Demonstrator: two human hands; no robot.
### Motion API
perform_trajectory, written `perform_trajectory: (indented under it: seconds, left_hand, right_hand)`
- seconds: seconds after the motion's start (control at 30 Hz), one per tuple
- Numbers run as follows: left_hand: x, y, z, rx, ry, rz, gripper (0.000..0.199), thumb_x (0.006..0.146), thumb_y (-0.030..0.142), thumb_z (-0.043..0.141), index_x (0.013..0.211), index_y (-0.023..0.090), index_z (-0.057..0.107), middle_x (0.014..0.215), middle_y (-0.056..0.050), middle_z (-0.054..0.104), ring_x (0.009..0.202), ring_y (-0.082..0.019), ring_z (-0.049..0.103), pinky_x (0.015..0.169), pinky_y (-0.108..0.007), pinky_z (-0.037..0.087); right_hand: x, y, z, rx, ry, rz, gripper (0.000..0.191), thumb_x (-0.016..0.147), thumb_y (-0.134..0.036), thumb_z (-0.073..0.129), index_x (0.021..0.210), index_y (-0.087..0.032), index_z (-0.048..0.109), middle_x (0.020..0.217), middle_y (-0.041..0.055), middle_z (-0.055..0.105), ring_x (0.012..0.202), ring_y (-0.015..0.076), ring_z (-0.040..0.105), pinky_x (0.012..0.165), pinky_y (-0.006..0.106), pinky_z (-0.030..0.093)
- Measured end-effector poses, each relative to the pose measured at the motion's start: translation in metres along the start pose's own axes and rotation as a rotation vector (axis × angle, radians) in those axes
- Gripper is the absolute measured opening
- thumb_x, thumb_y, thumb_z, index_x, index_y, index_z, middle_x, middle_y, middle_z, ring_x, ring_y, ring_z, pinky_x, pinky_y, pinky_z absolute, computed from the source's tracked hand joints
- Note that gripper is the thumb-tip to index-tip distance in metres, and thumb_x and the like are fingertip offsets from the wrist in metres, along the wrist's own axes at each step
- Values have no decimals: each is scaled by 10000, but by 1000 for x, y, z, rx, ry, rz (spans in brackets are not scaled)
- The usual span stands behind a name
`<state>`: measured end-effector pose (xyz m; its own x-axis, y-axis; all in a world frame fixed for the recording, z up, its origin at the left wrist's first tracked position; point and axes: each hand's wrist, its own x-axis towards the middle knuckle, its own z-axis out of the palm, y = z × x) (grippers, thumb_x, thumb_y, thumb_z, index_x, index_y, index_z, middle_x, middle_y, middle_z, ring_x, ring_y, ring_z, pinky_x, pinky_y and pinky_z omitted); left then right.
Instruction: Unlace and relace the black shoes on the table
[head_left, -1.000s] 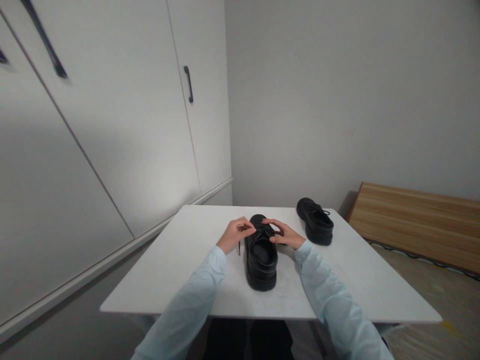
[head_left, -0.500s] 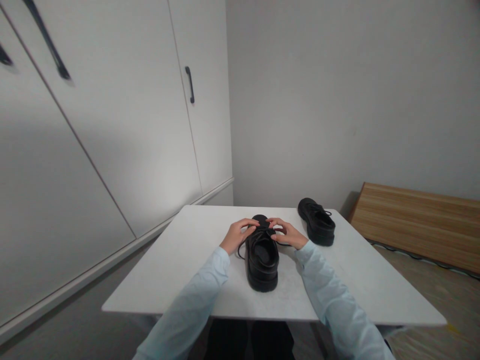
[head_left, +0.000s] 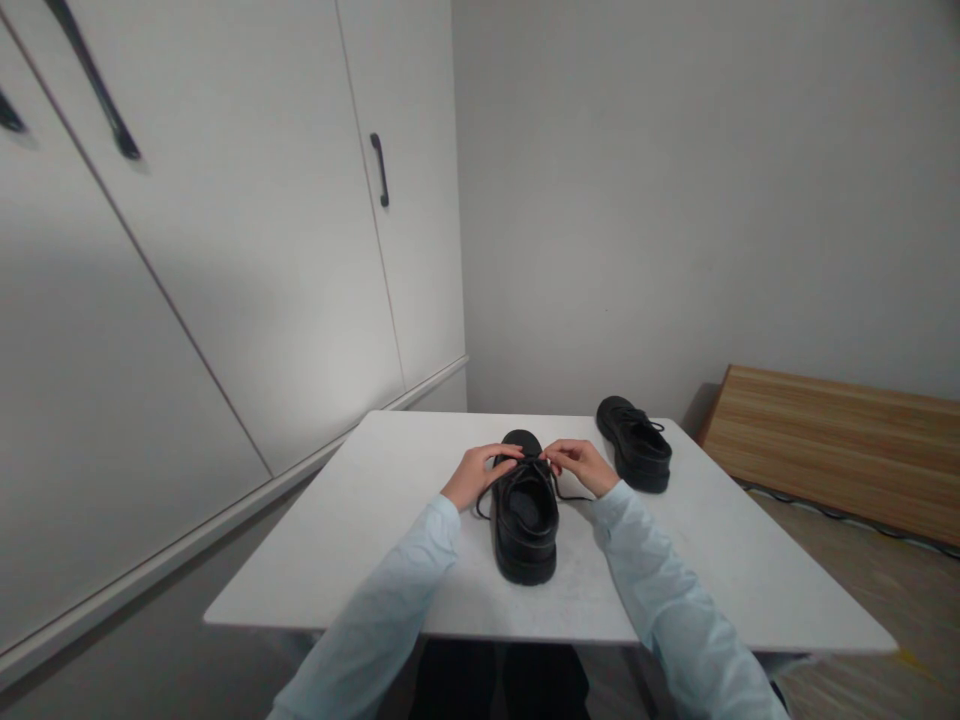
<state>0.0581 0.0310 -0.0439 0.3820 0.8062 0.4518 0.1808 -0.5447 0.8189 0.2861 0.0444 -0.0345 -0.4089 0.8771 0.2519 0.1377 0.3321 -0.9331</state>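
Note:
A black lace-up shoe [head_left: 526, 540] stands upright on the white table, its heel toward me and its toe pointing away. My left hand [head_left: 480, 472] reaches over the shoe's left side, thumb and fingers pinched at the black laces [head_left: 531, 467]. From the right, my right hand [head_left: 581, 463] has its fingertips closed on the laces near the tongue. One loose lace end hangs on the left side of the shoe, and another runs out to the right beneath my right hand.
A second black shoe [head_left: 637, 445] stands at the table's back right corner. The white table [head_left: 337, 540] has its back edge near a grey wall. White cabinets [head_left: 262, 250] line the left; a wood-grained board [head_left: 832, 445] is at the right.
The fingers of my right hand have closed together and moved slightly toward the laces. My left fingertips have shifted slightly right and down. Both shoes remain in place.

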Motion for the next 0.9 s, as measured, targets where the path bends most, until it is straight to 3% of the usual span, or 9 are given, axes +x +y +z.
perform_trajectory:
  seconds: [0.1, 0.27, 0.9]
  left_hand:
    - [0, 0, 0, -5, -4, 2, 271, 822, 374, 581, 962, 177, 703, 1117, -99, 672, 1084, -217, 599, 1004, -371, 407]
    - [0, 0, 0, -7, 1, 5, 272, 819, 375, 586, 960, 175, 703, 1109, -102, 675, 1077, -223, 603, 1000, -378, 412]
    - [0, 1, 1, -24, -6, -2, 315, 791, 407, 613, 974, 166, 699, 1109, -111, 674, 1089, -232, 596, 1009, -382, 406]
  right_hand:
    - [1, 6, 1, 41, -24, 54, 360, 683, -487, 696, 834, -162, 666, 544, -20, 569, 497, 118, 507, 518, 266, 403]
    - [2, 11, 3, 50, -32, 39, 372, 630, -496, 735, 752, -167, 612, 622, -11, 568, 550, 117, 504, 521, 255, 390]
    - [2, 2, 12, -107, 106, -74, 241, 726, -399, 643, 702, -167, 583, 683, 10, 566, 662, 148, 516, 593, 266, 406]
